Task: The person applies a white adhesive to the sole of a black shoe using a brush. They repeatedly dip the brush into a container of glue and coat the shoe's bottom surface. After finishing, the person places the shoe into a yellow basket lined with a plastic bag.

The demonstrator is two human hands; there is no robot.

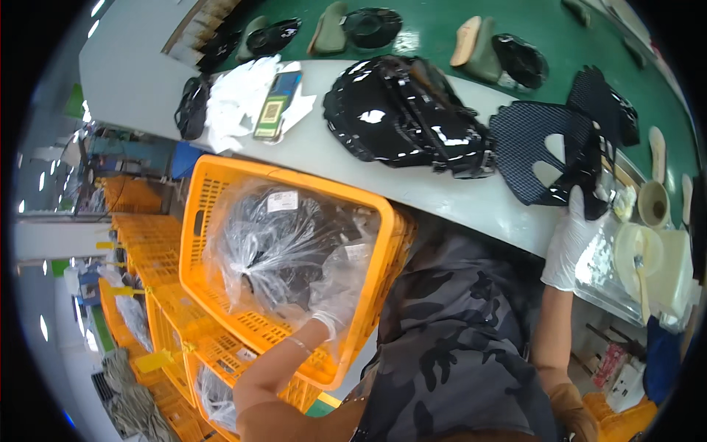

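Observation:
My right hand (568, 243), in a white glove, pinches the lower edge of a black mesh shoe upper (526, 144) at the right of the table. The upper lies spread out, with pale openings in its middle. My left hand (333, 313), also gloved, reaches over the near rim into an orange plastic crate (287, 174). Its fingers are hidden among clear plastic bags (254, 272) of dark pieces, one bearing a white label. Beyond the crate, a stack of glossy black shoe uppers (398, 118) sits on the grey-white table (434, 195).
Green shoe lasts (482, 55), black pieces and a tan insole (465, 40) stand along the green surface behind the table. At right are a glue pot (653, 204) and a brush (641, 280). White paper (239, 96) lies at left. Stacked orange crates (158, 250) fill the left side.

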